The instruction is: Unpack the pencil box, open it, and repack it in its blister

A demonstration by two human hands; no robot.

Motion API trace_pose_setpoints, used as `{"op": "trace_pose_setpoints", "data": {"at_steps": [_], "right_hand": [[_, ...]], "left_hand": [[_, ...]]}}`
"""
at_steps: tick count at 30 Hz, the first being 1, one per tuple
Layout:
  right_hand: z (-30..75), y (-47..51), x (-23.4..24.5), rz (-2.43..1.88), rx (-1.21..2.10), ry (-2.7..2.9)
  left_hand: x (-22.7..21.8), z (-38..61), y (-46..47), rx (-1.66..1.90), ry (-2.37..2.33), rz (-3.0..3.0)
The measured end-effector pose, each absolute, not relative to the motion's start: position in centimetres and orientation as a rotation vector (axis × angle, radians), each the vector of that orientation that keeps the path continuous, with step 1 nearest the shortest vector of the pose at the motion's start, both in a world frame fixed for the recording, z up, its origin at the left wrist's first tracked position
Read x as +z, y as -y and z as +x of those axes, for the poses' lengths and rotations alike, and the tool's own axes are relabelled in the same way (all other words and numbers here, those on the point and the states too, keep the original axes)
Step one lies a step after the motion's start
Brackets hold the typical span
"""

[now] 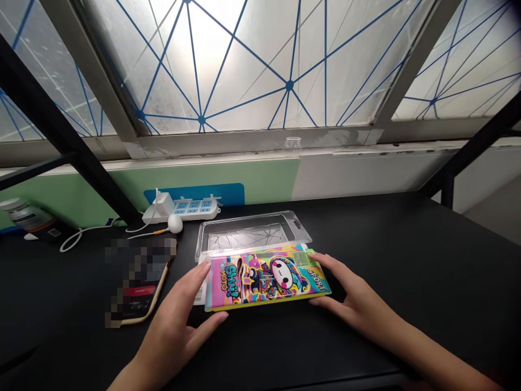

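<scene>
A flat, colourful box [266, 277] with a cartoon hooded figure and the word "SPORT" on its cover lies between my hands, its long side across the black table. My left hand [177, 312] is curved around its left end, fingers at the far corner and thumb by the near edge. At the right end, my right hand [350, 296] grips it, fingertips on the top corner and thumb at the near edge. Just behind the box rests a clear plastic package [250, 231]. A white card with a barcode [200, 296] sticks out under the box's left end.
To the left lies a phone [142, 293] with a partly blurred screen. A white power strip [195, 209] with a plugged-in charger and cable stands by the wall. A bottle [30, 217] is at far left. Black frame bars [77, 136] slant up on both sides.
</scene>
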State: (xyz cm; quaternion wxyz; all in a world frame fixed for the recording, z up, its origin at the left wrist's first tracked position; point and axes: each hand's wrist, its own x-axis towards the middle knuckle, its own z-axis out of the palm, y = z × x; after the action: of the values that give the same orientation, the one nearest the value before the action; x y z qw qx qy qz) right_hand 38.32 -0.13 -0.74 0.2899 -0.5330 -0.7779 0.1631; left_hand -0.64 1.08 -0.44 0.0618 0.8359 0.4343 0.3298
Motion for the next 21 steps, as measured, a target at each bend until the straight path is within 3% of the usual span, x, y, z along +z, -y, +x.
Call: {"op": "trace_pose_setpoints", "data": {"at_steps": [8,12,16,21], "right_hand": [[37.3,-8.7,1.5,-1.241,0.309,1.927],[36.8,-11.6,-0.5,-1.219,0.297,1.974],[37.2,-11.6,-1.6,-1.216,0.301,2.081],[38.1,-11.4,-1.3,-1.203,0.305,2.173]], "left_hand": [[4.5,2.6,-8.0,1.122,-1.464,2.544],[2.6,1.9,-10.6,1.044,-1.464,2.706],[0.0,0.7,-10.6,0.736,-1.564,2.74],[-0.1,1.5,-9.9,0.514,-1.701,2.796]]}}
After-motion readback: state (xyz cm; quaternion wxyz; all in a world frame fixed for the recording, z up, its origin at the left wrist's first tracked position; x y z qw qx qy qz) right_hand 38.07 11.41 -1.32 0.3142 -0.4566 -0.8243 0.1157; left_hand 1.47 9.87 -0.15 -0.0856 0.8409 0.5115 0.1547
